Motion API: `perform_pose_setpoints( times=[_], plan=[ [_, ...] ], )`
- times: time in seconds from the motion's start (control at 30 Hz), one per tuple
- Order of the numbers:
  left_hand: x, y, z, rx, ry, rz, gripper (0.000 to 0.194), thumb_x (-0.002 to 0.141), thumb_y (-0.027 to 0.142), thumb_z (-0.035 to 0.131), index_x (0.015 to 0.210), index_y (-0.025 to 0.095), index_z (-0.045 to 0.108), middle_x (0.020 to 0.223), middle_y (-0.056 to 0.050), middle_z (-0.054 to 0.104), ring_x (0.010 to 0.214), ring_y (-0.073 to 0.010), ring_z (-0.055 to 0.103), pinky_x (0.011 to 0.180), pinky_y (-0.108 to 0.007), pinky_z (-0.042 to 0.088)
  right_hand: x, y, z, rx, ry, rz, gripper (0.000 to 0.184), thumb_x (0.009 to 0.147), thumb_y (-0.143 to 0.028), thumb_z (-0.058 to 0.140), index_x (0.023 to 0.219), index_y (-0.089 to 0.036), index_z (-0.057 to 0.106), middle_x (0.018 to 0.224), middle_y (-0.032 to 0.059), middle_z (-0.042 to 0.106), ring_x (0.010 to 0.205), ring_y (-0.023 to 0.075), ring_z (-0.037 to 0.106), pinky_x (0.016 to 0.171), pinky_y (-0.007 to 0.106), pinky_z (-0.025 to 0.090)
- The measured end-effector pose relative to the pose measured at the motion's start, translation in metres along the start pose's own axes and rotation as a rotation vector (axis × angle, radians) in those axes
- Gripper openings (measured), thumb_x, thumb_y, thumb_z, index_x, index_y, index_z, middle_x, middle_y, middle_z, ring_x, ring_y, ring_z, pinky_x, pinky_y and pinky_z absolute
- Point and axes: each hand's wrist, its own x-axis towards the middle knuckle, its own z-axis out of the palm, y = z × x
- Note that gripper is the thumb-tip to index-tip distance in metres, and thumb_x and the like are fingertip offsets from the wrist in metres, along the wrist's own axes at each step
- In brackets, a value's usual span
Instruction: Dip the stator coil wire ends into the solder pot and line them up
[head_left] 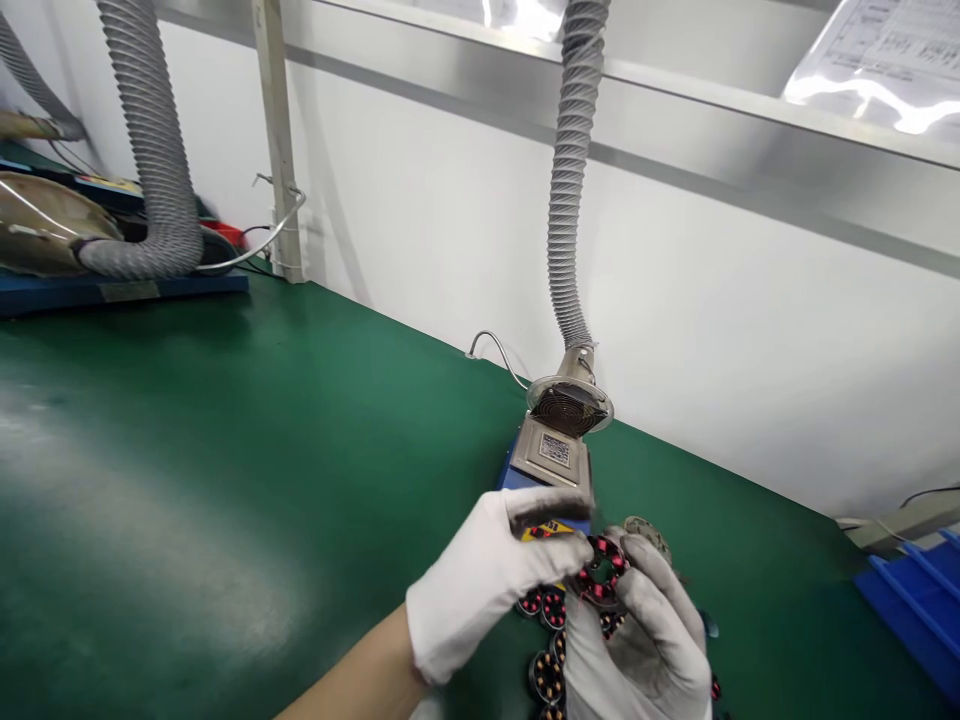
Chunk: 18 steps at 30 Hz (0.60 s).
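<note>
Both my hands wear white gloves with darkened fingertips. Between the thumb and fingers of my right hand [652, 620] is a small ring-shaped motor stator [602, 572] with red-pink windings and an open centre. My left hand [487, 570] reaches in from the left, its thumb tip at the stator's left edge. Its forefinger is stretched out above, slightly blurred, with a gap to the thumb. Below and partly behind my hands lie several more stators [547, 677], some with copper-coloured windings, others red. A round metallic part [646, 535] shows just behind my right fingers.
Behind my hands stands a blue device with a metal top plate [553, 450], partly hidden. Over it hangs a round fume hood [570, 400] on a grey flexible hose [574, 180]. The green tabletop [337, 430] meets a white wall. Blue trays [915, 600] stand at right.
</note>
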Motion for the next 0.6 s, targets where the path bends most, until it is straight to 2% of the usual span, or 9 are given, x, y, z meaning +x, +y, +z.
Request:
perform_pose_setpoints(
  times=[0.07,0.13,0.27,0.37,0.43,0.53,0.6],
  plan=[
    [-0.001,-0.003,0.004,-0.028,0.062,0.025,0.015,0.061,0.016,0.078,0.075,0.016,0.072,0.075,-0.003,0.07,0.071,-0.0136,0.062,0.069,-0.02,0.05,-0.002,-0.001,0.001,-0.024,0.01,-0.014,0.055,0.065,0.0,0.07,0.108,-0.031,0.058,0.115,0.0021,0.058,0.103,0.0204,0.058,0.084,0.035,0.053],
    [-0.002,-0.007,0.004,-0.063,0.138,0.124,0.008,0.062,0.015,0.077,0.068,0.016,0.071,0.07,-0.002,0.07,0.067,-0.0123,0.061,0.066,-0.018,0.05,-0.001,-0.003,0.003,-0.043,0.017,-0.017,0.05,0.066,0.0,0.069,0.104,-0.03,0.058,0.111,0.0018,0.06,0.1,0.0207,0.06,0.084,0.038,0.052],
    [-0.005,-0.005,-0.002,-0.126,0.145,0.251,0.018,0.067,0.023,0.078,0.083,0.019,0.072,0.084,-0.004,0.071,0.078,-0.0134,0.063,0.073,-0.018,0.05,0.004,-0.008,0.005,-0.031,0.021,-0.056,0.05,0.062,0.001,0.071,0.098,-0.029,0.058,0.104,0.0002,0.062,0.09,0.0193,0.063,0.079,0.037,0.054],
    [-0.006,0.002,-0.004,-0.057,0.026,0.136,0.028,0.069,0.018,0.076,0.096,0.02,0.069,0.094,-0.004,0.07,0.087,-0.0142,0.062,0.08,-0.019,0.048,0.004,-0.007,0.007,-0.011,0.025,-0.053,0.051,0.062,0.001,0.071,0.101,-0.03,0.058,0.106,0.0001,0.061,0.092,0.0198,0.062,0.081,0.039,0.053],
    [-0.005,0.004,-0.002,-0.043,-0.021,0.052,0.025,0.069,0.016,0.075,0.093,0.018,0.07,0.089,-0.003,0.069,0.082,-0.0131,0.061,0.077,-0.019,0.048,0.001,-0.004,0.008,-0.005,0.034,-0.066,0.053,0.065,0.002,0.068,0.105,-0.03,0.057,0.11,-0.0001,0.06,0.098,0.0199,0.06,0.085,0.039,0.052],
    [-0.004,0.004,0.001,-0.054,0.008,0.014,0.017,0.067,0.015,0.075,0.083,0.016,0.071,0.078,-0.001,0.068,0.072,-0.0106,0.059,0.069,-0.018,0.046,-0.004,-0.001,0.008,0.002,0.031,-0.098,0.055,0.066,0.003,0.066,0.108,-0.032,0.057,0.111,-0.0008,0.06,0.099,0.0202,0.059,0.085,0.04,0.051],
    [-0.003,0.003,0.0,-0.035,0.024,0.003,0.016,0.065,0.014,0.075,0.081,0.015,0.071,0.077,-0.001,0.068,0.07,-0.0104,0.058,0.066,-0.017,0.046,-0.005,-0.002,0.007,0.0,0.011,-0.062,0.053,0.065,0.001,0.067,0.105,-0.032,0.057,0.11,-0.0001,0.06,0.098,0.0218,0.06,0.084,0.042,0.052]
  ],
)
